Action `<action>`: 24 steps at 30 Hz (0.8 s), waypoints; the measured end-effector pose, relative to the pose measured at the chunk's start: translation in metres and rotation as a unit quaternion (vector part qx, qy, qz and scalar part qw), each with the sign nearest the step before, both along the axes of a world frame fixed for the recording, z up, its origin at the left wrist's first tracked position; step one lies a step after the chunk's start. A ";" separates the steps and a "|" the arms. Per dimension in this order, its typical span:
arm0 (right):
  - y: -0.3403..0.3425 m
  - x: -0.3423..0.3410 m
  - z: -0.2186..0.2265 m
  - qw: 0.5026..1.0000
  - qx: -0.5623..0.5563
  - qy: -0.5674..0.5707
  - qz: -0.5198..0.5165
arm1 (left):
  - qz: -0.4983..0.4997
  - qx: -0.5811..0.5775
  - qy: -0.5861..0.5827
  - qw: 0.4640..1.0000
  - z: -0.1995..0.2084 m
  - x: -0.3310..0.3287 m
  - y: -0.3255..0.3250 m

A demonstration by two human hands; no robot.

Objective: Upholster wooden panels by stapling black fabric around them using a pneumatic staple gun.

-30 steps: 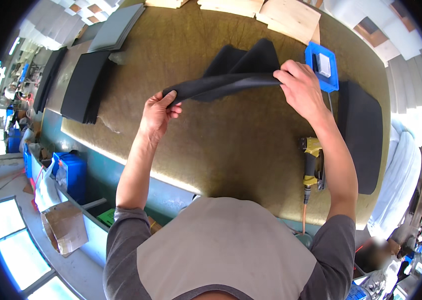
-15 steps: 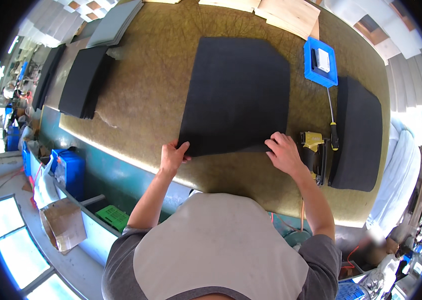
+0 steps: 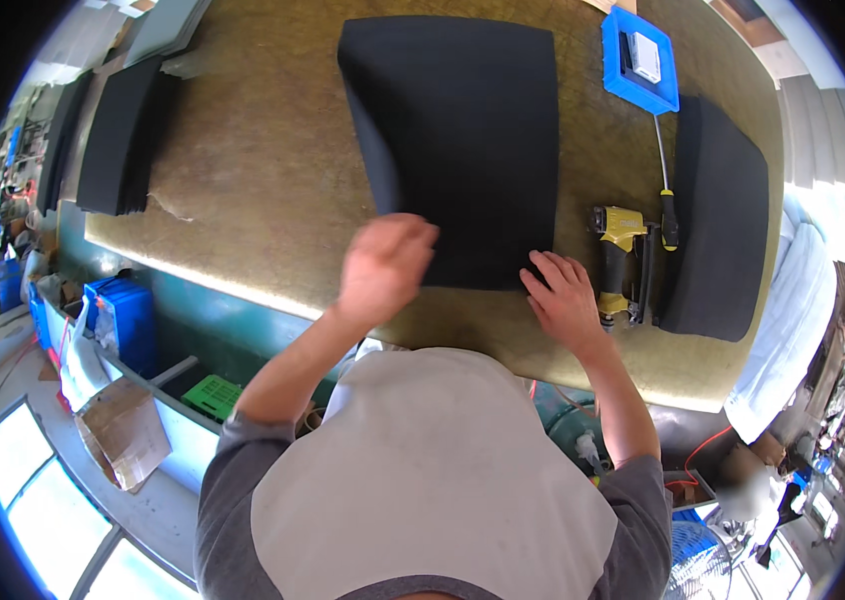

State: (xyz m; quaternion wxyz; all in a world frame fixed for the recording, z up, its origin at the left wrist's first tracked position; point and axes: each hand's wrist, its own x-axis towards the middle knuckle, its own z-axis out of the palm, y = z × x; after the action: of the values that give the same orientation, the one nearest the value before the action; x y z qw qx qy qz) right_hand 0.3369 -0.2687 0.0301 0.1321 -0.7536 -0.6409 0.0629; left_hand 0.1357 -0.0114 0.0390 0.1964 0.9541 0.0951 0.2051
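A large black foam-like sheet [image 3: 473, 150] lies on the brown table before me. Its left side is raised and bends inward, toward the right. My left hand [image 3: 388, 262], blurred by motion, is closed at the sheet's near left corner; the exact grip of its fingers is hard to see. At the near right corner, my right hand [image 3: 563, 300] rests with fingers spread, the tips touching the sheet's edge. Just right of that hand lies a yellow and black air stapler [image 3: 618, 260], with a yellow and black screwdriver [image 3: 669, 215] beside it.
More black sheets [image 3: 718, 230] lie along the table's right side. A blue tray [image 3: 623, 88] holding a white box stands at the far right. Stacked black sheets [image 3: 118, 140] and grey sheets [image 3: 168, 30] are on the left. The table's near edge [image 3: 213, 275] runs past my left forearm.
My left hand has moved right and inward, bringing the sheet's near left corner with it, and the left side now curls. My right hand has spread its fingers at the near right corner.
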 end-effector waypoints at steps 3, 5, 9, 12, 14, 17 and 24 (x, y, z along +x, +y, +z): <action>-0.003 -0.007 -0.004 1.000 -0.013 -0.009 -0.003 | -0.204 0.027 0.019 0.978 -0.007 0.064 -0.033; -0.005 -0.007 -0.001 1.000 -0.020 -0.008 0.000 | -0.209 0.043 0.041 0.976 -0.010 0.070 -0.040; -0.004 -0.010 0.006 0.998 -0.044 0.032 -0.010 | -0.163 0.093 0.168 0.968 -0.009 0.036 -0.032; -0.006 -0.002 0.008 0.997 -0.067 0.036 -0.008 | 0.017 0.047 0.270 0.962 0.008 -0.022 -0.010; -0.007 0.002 0.007 0.997 -0.068 0.040 -0.006 | 0.102 0.072 0.340 0.932 0.018 -0.068 0.013; -0.011 0.006 0.006 0.997 -0.066 0.044 -0.008 | 0.209 0.046 0.402 0.890 0.040 -0.100 0.040; -0.003 0.001 0.006 0.997 -0.053 0.050 -0.001 | -0.108 0.079 0.078 0.988 0.022 0.059 0.030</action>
State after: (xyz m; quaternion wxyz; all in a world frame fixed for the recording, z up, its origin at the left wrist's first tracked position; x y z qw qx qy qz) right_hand 0.3377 -0.2717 0.0365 0.1242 -0.7563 -0.6281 0.1344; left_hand 0.1947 0.0188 0.0611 0.1331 0.9844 -0.0103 0.1148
